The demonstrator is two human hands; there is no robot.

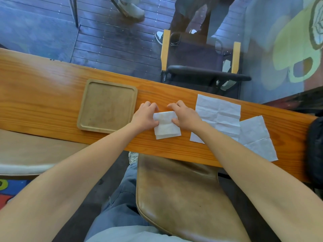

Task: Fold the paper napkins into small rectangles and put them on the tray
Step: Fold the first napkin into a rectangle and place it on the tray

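- Head view, progress: we find the tray [82,117] bare, so nothing delivered yet. One folded napkin [167,129] lies on the counter [43,81] just right of the tray, part-folded. Two flat napkins [218,109] remain further right, unfolded.
- Head view, hands: left hand [146,117] & right hand [185,116] both curled, fingers pinching the folded napkin's far edge from either side, approx. mid-fold.

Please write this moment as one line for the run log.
step: folding | left hand and right hand: pressing napkin | tray: empty | two flat napkins at right
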